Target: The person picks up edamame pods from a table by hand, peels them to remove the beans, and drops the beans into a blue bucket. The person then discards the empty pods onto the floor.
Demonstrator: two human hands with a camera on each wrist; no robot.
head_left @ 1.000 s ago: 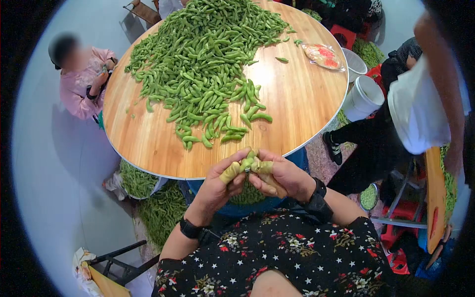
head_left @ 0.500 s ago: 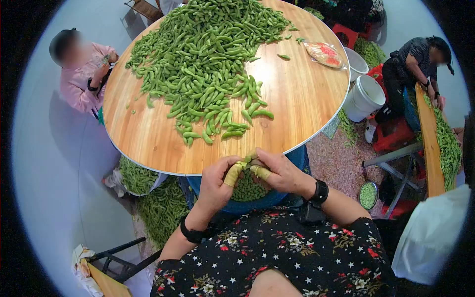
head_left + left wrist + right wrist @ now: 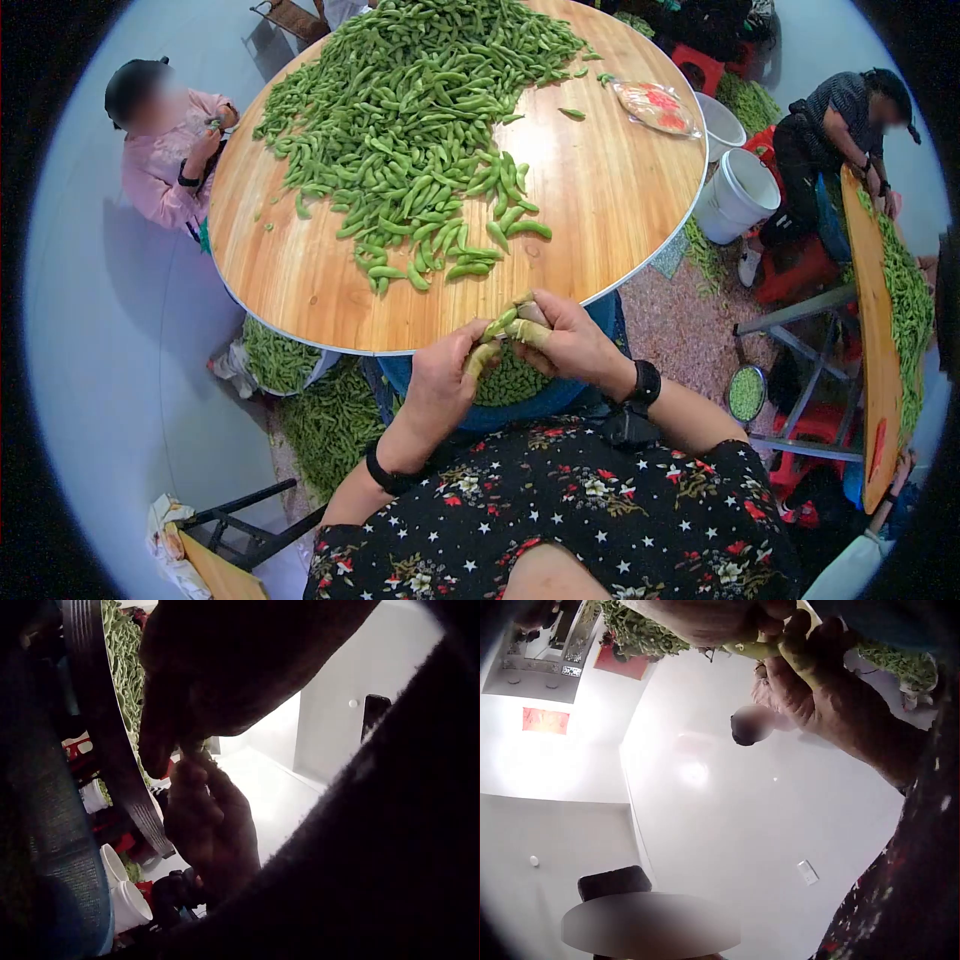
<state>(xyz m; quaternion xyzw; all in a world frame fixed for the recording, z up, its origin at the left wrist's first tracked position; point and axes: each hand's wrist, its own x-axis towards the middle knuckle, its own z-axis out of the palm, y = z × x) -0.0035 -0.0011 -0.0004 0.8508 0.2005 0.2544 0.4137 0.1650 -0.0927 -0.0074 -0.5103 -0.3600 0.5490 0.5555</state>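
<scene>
Between my two hands, just off the table's near edge, is a green soybean pod [image 3: 501, 322]. My left hand [image 3: 440, 372] pinches its near end, a yellowish cover on the thumb. At the other end my right hand [image 3: 578, 345] grips it with thumb and fingers, the thumb covered likewise. The right wrist view shows the pod [image 3: 754, 649] partly hidden by fingers. In the left wrist view both hands are dark. Below them stands a blue tub [image 3: 398, 375] with shelled green beans [image 3: 512, 382] in it.
A big heap of pods [image 3: 420, 110] covers much of the round wooden table [image 3: 610, 220], near a plastic packet [image 3: 655, 108]. White buckets [image 3: 740, 195] stand to the right. Left sits a person in pink [image 3: 165, 165]; another person [image 3: 835, 130] bends at a side bench [image 3: 870, 350].
My hands have shifted slightly and turned, and more of the pod shows between them. On the right, a passer-by in white has moved down and nearly out of the head view.
</scene>
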